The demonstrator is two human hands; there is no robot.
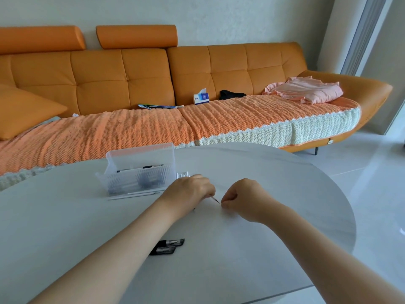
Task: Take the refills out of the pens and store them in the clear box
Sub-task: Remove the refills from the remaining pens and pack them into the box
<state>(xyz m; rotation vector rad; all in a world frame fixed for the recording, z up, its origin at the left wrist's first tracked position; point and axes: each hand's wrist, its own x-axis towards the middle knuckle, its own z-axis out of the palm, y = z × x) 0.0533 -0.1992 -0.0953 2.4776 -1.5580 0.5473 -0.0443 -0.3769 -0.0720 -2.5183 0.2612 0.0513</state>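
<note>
My left hand (pixel 188 191) grips a pen whose thin refill tip (pixel 215 199) sticks out toward my right hand (pixel 243 199). The fingers of my right hand pinch the end of that tip. Most of the pen is hidden inside my left fist. The clear box (pixel 140 170) stands open at the back left of the table with its lid up and several refills inside. Two white pens (pixel 135 195) lie just in front of the box, and more white pens (pixel 183 174) show at its right side.
Black pen parts (pixel 167 246) lie on the white round table (pixel 274 194) beside my left forearm. An orange sofa (pixel 197 84) with a tissue box (pixel 201 97) and a pink cloth (pixel 306 88) stands behind the table.
</note>
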